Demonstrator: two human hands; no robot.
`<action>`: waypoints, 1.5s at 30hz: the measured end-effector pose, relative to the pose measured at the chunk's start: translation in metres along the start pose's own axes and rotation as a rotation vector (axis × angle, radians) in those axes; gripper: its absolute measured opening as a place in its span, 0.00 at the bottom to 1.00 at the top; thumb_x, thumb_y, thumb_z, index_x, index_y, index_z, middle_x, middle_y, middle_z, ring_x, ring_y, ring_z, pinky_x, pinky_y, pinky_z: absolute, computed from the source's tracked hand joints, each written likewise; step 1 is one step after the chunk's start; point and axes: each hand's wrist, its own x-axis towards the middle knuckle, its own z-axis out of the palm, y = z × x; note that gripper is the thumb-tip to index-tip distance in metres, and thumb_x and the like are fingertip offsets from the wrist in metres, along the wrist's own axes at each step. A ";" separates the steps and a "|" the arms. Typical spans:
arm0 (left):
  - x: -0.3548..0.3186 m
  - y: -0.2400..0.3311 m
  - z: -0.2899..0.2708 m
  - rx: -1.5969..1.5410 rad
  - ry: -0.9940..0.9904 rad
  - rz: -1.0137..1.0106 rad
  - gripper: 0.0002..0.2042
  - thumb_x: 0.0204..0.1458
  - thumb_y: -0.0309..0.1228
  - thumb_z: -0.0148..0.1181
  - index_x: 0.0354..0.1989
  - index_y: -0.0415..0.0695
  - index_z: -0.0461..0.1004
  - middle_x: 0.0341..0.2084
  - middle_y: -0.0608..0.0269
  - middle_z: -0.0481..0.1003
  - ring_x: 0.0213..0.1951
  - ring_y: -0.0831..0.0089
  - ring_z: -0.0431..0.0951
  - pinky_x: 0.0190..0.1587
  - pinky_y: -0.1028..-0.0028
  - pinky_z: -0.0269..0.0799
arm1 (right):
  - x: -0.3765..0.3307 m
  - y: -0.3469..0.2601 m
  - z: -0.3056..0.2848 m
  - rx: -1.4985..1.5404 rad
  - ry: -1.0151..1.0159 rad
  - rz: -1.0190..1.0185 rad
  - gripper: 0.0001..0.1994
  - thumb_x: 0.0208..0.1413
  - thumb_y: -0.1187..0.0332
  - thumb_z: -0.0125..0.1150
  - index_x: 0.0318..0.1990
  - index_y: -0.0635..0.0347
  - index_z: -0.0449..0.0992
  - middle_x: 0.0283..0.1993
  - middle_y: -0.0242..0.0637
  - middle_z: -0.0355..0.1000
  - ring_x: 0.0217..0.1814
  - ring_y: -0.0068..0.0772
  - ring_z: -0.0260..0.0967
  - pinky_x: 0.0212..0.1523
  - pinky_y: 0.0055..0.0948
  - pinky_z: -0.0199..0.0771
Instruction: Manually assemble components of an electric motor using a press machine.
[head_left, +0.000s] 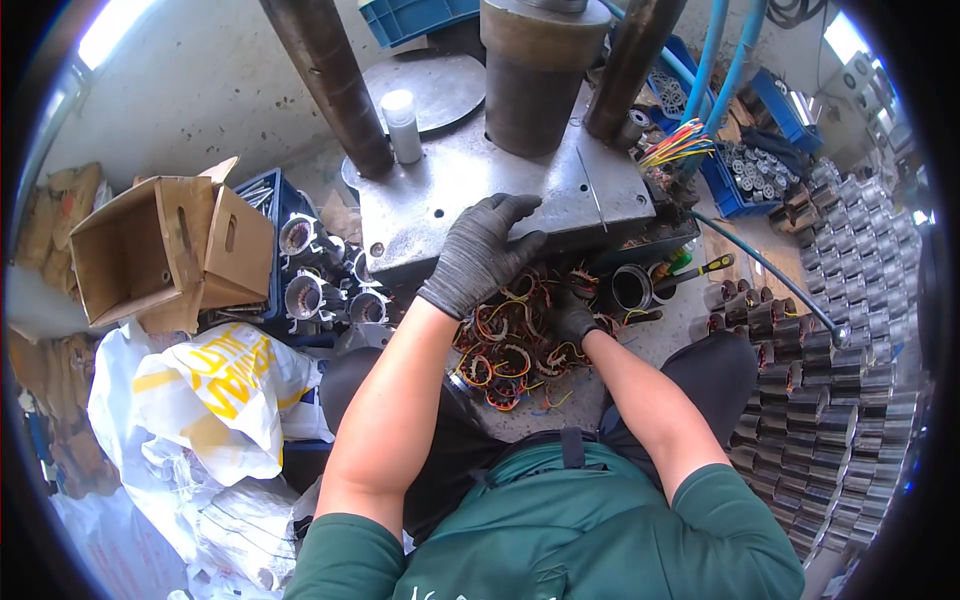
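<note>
Your green shirt point(560, 530) fills the lower middle of the frame, with dark trousers point(708, 385) on either side. Just above, at the centre, lies a loose pile of wound cores point(510, 358), their coloured leads tangled, below the front edge of the press plate point(400, 232). Your gloved left hand point(488, 250) is over that edge, thumb parted from the fingers, with nothing seen in it; whether it touches the metal, you cannot tell from here. Your gloved right hand point(572, 317) dips into the pile, fingertips hidden among the wires, so its grip cannot be told.

At upper centre the ram point(535, 90) stands over the plate, which carries a white cylinder point(402, 128) and a thin rod point(592, 188).

As for progress, several pale housings point(332, 300) at centre left have windings showing inside and look finished. Those in the middle pile lie bare and look still to be worked. Many rows of metal cylinders point(830, 400) fill the right; their stage is unclear.
</note>
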 end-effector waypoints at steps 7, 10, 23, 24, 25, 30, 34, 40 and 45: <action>0.012 0.006 0.003 -0.056 0.053 0.045 0.22 0.56 0.31 0.72 0.59 0.43 0.78 0.46 0.52 0.81 0.49 0.59 0.83 0.56 0.63 0.79 | -0.036 -0.043 -0.064 -0.017 0.142 -0.001 0.40 0.61 0.43 0.64 0.73 0.56 0.61 0.63 0.59 0.74 0.63 0.58 0.74 0.62 0.49 0.74; 0.012 0.011 0.001 -0.126 0.077 0.040 0.22 0.57 0.30 0.72 0.60 0.42 0.78 0.46 0.52 0.81 0.49 0.61 0.83 0.56 0.64 0.78 | -0.075 -0.079 -0.124 0.316 -0.065 0.154 0.37 0.58 0.52 0.69 0.70 0.60 0.63 0.56 0.54 0.77 0.55 0.45 0.78 0.56 0.40 0.77; -0.007 0.041 0.008 -0.340 -0.074 0.107 0.52 0.39 0.48 0.84 0.73 0.42 0.64 0.63 0.45 0.69 0.65 0.48 0.71 0.66 0.57 0.71 | -0.177 -0.187 -0.260 1.016 0.029 -0.181 0.30 0.57 0.63 0.62 0.66 0.66 0.67 0.58 0.40 0.73 0.50 0.28 0.76 0.47 0.26 0.81; -0.007 0.043 0.010 -0.258 -0.072 0.172 0.55 0.36 0.50 0.85 0.73 0.41 0.63 0.64 0.45 0.68 0.66 0.47 0.70 0.68 0.55 0.68 | -0.176 -0.186 -0.260 1.127 0.052 -0.187 0.29 0.58 0.61 0.62 0.65 0.64 0.69 0.52 0.36 0.75 0.40 0.21 0.74 0.36 0.19 0.77; -0.009 0.047 0.014 -0.191 -0.076 0.228 0.57 0.34 0.52 0.86 0.74 0.41 0.62 0.65 0.44 0.67 0.66 0.45 0.69 0.70 0.53 0.66 | -0.175 -0.183 -0.260 1.165 0.068 -0.173 0.29 0.58 0.61 0.62 0.65 0.64 0.69 0.52 0.36 0.75 0.40 0.21 0.74 0.36 0.19 0.77; -0.010 0.057 0.043 -0.091 0.037 0.259 0.61 0.30 0.53 0.86 0.75 0.42 0.59 0.67 0.43 0.64 0.69 0.41 0.64 0.72 0.50 0.62 | -0.169 -0.172 -0.265 1.356 -0.017 -0.173 0.30 0.55 0.60 0.63 0.65 0.63 0.69 0.56 0.39 0.76 0.54 0.30 0.78 0.56 0.29 0.83; -0.007 0.060 0.055 -0.042 0.101 0.223 0.59 0.31 0.50 0.87 0.73 0.44 0.60 0.68 0.45 0.63 0.72 0.42 0.60 0.73 0.52 0.63 | -0.165 -0.174 -0.255 1.363 -0.033 -0.185 0.30 0.56 0.61 0.63 0.65 0.64 0.69 0.57 0.40 0.76 0.56 0.29 0.77 0.58 0.29 0.81; -0.006 0.064 0.057 -0.112 0.118 0.158 0.58 0.29 0.42 0.91 0.73 0.50 0.60 0.72 0.46 0.52 0.73 0.50 0.60 0.73 0.56 0.68 | -0.163 -0.180 -0.254 1.127 0.076 -0.366 0.31 0.67 0.54 0.60 0.69 0.68 0.67 0.58 0.40 0.75 0.57 0.26 0.74 0.60 0.28 0.75; -0.008 0.062 0.054 -0.202 0.146 0.138 0.57 0.29 0.36 0.92 0.72 0.51 0.60 0.73 0.47 0.50 0.71 0.54 0.66 0.69 0.61 0.75 | -0.167 -0.182 -0.267 0.917 0.029 -0.371 0.36 0.74 0.45 0.50 0.75 0.69 0.62 0.68 0.44 0.71 0.69 0.30 0.68 0.71 0.32 0.66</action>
